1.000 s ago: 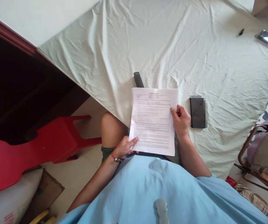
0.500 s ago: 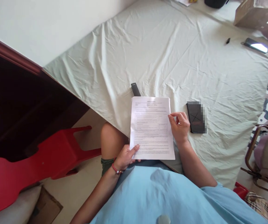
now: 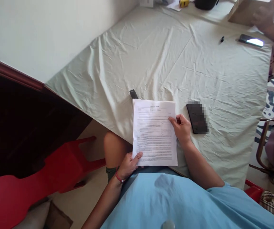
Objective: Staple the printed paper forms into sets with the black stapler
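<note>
A stack of printed paper sheets (image 3: 154,133) lies at the table's near edge, in front of my body. My left hand (image 3: 130,163) pinches its lower left corner, thumb on top and fingers underneath. At the right edge, my right hand (image 3: 181,127) has its thumb on the top sheet and its other fingers curled behind the paper. A dark phone (image 3: 196,118), partly pixelated, lies just right of that hand. The end of a black stick-like object (image 3: 133,94) pokes out beyond the sheets' top left corner; the rest of it is covered.
A pale wrinkled cloth covers the table (image 3: 117,70). At the far right, another person's hand (image 3: 265,16) is by a cardboard box (image 3: 240,12). A second phone (image 3: 250,40) and a small black item (image 3: 222,39) lie nearby. A red plastic chair (image 3: 62,162) stands at left.
My right thumb has moved left onto the top sheet, and that hand now grips the paper's edge. Another person's hand has appeared at the far right. The view has shifted slightly.
</note>
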A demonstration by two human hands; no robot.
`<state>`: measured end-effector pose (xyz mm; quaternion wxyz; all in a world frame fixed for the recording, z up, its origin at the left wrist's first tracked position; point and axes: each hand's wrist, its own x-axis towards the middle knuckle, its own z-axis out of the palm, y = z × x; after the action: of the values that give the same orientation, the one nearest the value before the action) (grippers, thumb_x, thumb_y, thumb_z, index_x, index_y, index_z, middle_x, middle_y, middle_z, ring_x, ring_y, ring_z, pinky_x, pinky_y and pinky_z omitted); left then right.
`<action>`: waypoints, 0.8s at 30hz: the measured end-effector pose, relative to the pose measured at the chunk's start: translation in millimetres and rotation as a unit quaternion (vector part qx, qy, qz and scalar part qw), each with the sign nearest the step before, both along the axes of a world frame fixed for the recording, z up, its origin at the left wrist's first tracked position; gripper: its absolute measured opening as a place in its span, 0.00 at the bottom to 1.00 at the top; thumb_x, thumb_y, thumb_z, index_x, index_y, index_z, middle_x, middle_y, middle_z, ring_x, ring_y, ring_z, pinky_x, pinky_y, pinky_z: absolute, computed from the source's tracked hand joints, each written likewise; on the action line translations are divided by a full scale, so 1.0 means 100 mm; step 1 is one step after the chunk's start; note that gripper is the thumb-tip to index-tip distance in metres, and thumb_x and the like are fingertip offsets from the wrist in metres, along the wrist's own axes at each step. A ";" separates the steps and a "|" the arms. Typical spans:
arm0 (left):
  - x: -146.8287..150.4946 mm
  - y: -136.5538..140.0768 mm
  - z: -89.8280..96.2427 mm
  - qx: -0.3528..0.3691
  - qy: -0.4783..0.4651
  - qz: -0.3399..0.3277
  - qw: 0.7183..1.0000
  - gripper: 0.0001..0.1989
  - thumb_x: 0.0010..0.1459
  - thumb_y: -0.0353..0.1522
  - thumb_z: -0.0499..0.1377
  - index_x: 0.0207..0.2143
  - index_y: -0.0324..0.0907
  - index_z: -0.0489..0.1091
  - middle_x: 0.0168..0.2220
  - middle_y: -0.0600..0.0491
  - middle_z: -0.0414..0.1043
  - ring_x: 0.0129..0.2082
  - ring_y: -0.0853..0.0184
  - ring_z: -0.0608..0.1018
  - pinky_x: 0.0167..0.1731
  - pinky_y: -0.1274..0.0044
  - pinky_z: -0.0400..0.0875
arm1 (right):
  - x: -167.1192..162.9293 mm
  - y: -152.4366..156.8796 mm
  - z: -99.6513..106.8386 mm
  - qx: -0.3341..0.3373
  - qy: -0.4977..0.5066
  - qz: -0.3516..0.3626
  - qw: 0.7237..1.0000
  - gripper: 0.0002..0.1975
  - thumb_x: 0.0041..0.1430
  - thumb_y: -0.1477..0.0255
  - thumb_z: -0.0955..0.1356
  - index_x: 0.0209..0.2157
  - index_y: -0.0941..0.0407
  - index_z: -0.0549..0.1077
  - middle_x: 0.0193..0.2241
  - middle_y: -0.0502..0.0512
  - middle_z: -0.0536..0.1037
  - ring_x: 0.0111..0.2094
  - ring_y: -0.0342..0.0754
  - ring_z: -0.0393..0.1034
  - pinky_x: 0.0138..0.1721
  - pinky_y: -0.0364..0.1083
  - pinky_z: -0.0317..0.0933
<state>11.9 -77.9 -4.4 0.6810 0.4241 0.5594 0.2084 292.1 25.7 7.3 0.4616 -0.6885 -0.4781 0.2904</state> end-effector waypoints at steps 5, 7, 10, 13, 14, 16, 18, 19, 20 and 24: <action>0.10 0.14 0.19 -0.042 -0.022 0.057 0.997 0.36 0.49 0.63 0.63 0.26 0.36 0.71 0.15 0.50 0.68 0.11 0.74 0.62 0.12 0.80 0.48 | 0.00 -0.04 0.05 0.034 -0.010 -0.003 0.999 0.27 0.63 0.52 0.68 0.21 0.54 0.57 0.19 0.43 0.54 0.24 0.41 0.47 0.26 0.45 0.44; 0.14 0.21 0.26 -0.053 -0.028 0.065 0.996 0.35 0.48 0.62 0.65 0.26 0.35 0.71 0.14 0.50 0.68 0.10 0.75 0.60 0.11 0.80 0.45 | 0.00 -0.04 0.08 0.069 -0.038 -0.005 0.997 0.26 0.67 0.54 0.66 0.20 0.54 0.56 0.20 0.45 0.55 0.24 0.42 0.49 0.28 0.46 0.46; 0.18 0.32 0.31 -0.058 -0.035 0.064 0.996 0.34 0.47 0.60 0.67 0.27 0.34 0.72 0.14 0.50 0.68 0.10 0.75 0.61 0.10 0.80 0.45 | 0.00 -0.04 0.08 0.118 -0.071 -0.022 0.990 0.18 0.69 0.58 0.65 0.28 0.54 0.68 0.26 0.47 0.65 0.27 0.43 0.55 0.31 0.45 0.53; 0.22 0.38 0.29 -0.056 -0.034 0.066 0.996 0.34 0.45 0.59 0.68 0.27 0.34 0.72 0.14 0.51 0.68 0.11 0.74 0.62 0.10 0.80 0.46 | 0.01 -0.05 0.05 0.130 -0.042 -0.078 0.987 0.13 0.65 0.58 0.69 0.41 0.53 0.73 0.28 0.46 0.68 0.24 0.42 0.56 0.30 0.45 0.55; 0.23 0.39 0.28 -0.056 -0.032 0.070 0.996 0.34 0.45 0.59 0.68 0.27 0.34 0.72 0.14 0.51 0.67 0.11 0.75 0.62 0.10 0.80 0.46 | 0.01 -0.05 0.04 0.128 -0.033 -0.089 0.987 0.13 0.64 0.58 0.70 0.41 0.53 0.73 0.26 0.45 0.67 0.23 0.41 0.55 0.28 0.45 0.55; 0.24 0.39 0.25 -0.057 -0.029 0.084 0.994 0.34 0.43 0.59 0.69 0.27 0.34 0.72 0.15 0.51 0.68 0.11 0.75 0.63 0.10 0.81 0.46 | 0.01 -0.06 0.04 0.122 -0.034 -0.082 0.989 0.13 0.64 0.58 0.70 0.35 0.53 0.74 0.22 0.44 0.65 0.22 0.42 0.55 0.27 0.45 0.54; 0.26 0.37 0.25 -0.059 -0.024 0.099 0.993 0.35 0.41 0.60 0.69 0.27 0.34 0.71 0.15 0.51 0.68 0.11 0.75 0.63 0.10 0.81 0.45 | 0.01 -0.07 0.06 0.127 -0.052 -0.049 0.989 0.13 0.66 0.59 0.68 0.33 0.53 0.76 0.22 0.47 0.69 0.24 0.44 0.60 0.30 0.46 0.56; 0.26 0.37 0.25 -0.057 -0.021 0.104 0.993 0.36 0.41 0.60 0.69 0.27 0.35 0.71 0.15 0.52 0.67 0.11 0.74 0.63 0.10 0.81 0.45 | 0.01 -0.08 0.06 0.135 -0.058 -0.037 0.988 0.13 0.67 0.59 0.67 0.34 0.52 0.78 0.27 0.50 0.74 0.28 0.46 0.64 0.32 0.47 0.59; 0.26 0.36 0.26 -0.055 -0.019 0.108 0.992 0.36 0.41 0.61 0.69 0.27 0.35 0.71 0.15 0.52 0.66 0.11 0.74 0.63 0.10 0.81 0.45 | 0.00 -0.08 0.07 0.143 -0.059 -0.030 0.987 0.13 0.68 0.59 0.67 0.36 0.51 0.79 0.33 0.53 0.78 0.31 0.48 0.67 0.35 0.48 0.61; 0.22 0.38 0.28 -0.039 -0.015 0.130 0.991 0.35 0.44 0.59 0.69 0.31 0.33 0.72 0.15 0.53 0.66 0.12 0.74 0.64 0.10 0.81 0.47 | 0.01 -0.07 0.06 0.145 0.004 -0.018 0.989 0.12 0.64 0.57 0.70 0.34 0.49 0.81 0.39 0.54 0.80 0.35 0.50 0.68 0.41 0.52 0.63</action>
<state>33.5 -39.5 23.6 0.6726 0.3182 0.6068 0.2795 293.0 19.2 13.4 0.5636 -0.6215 -0.5012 0.2122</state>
